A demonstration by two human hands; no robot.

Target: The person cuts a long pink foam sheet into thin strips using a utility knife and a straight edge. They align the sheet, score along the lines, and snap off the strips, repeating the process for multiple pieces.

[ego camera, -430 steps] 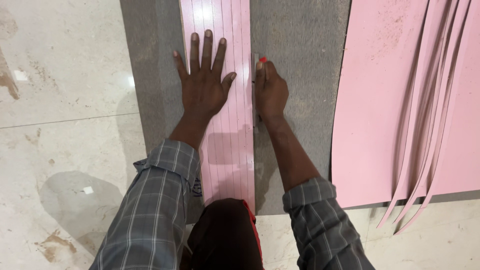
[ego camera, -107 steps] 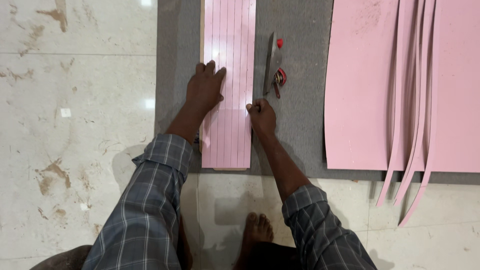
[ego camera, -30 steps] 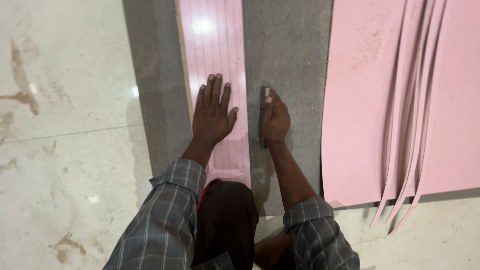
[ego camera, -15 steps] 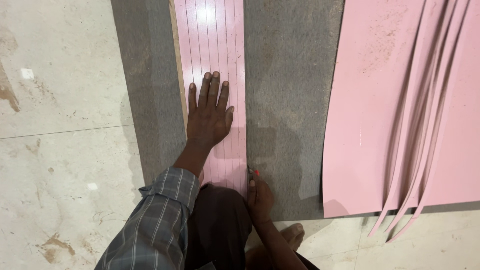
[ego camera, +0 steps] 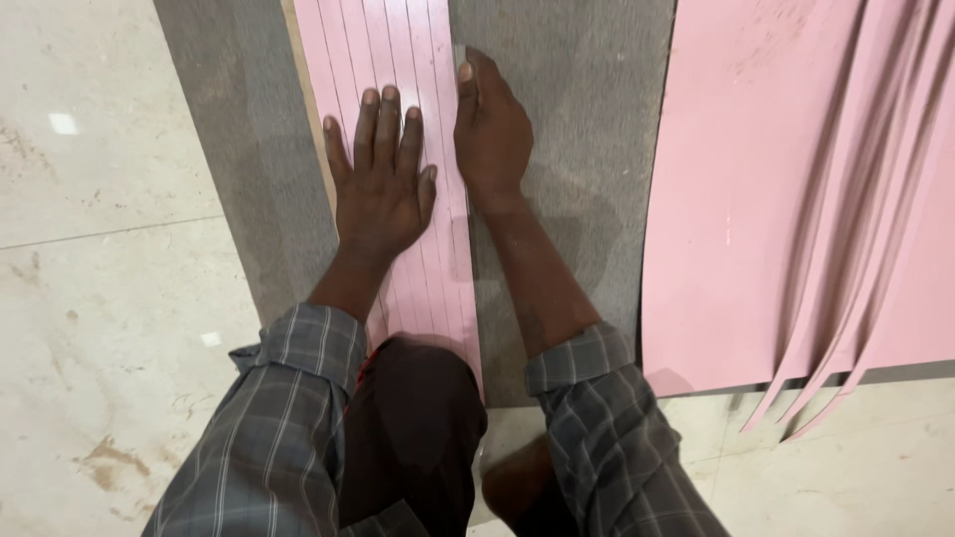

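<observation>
Down on the grey mat (ego camera: pixel 577 149), the left hand (ego camera: pixel 380 184) lies flat on the narrow pink sheet (ego camera: pixel 373 50), fingers spread and released, palm pressing the lined surface. That sheet runs lengthwise up the mat, ruled with thin parallel lines, and its near end disappears behind the person's dark-clad knee (ego camera: pixel 413 438). Along its left edge a thin pale tan strip (ego camera: pixel 303 109) shows, lying against the sheet.

Right beside it, the right hand (ego camera: pixel 494 134) sits at the sheet's right edge, fingers curled in and the forefinger stretched forward along that edge. A slim pale sliver shows at the fingertip, but whether the hand is clenched on a tool I cannot tell; the knuckles cover it.

Both checked grey sleeves (ego camera: pixel 597 398) come in from the bottom of the view. Off to the right, well apart from the hands, a big pink sheet (ego camera: pixel 746 189) lies partly over the mat, with long cut pink strips (ego camera: pixel 875 259) fanning across it and trailing onto the pale marble floor (ego camera: pixel 99 298). A bare foot (ego camera: pixel 512 487) rests on the floor under the right forearm.
</observation>
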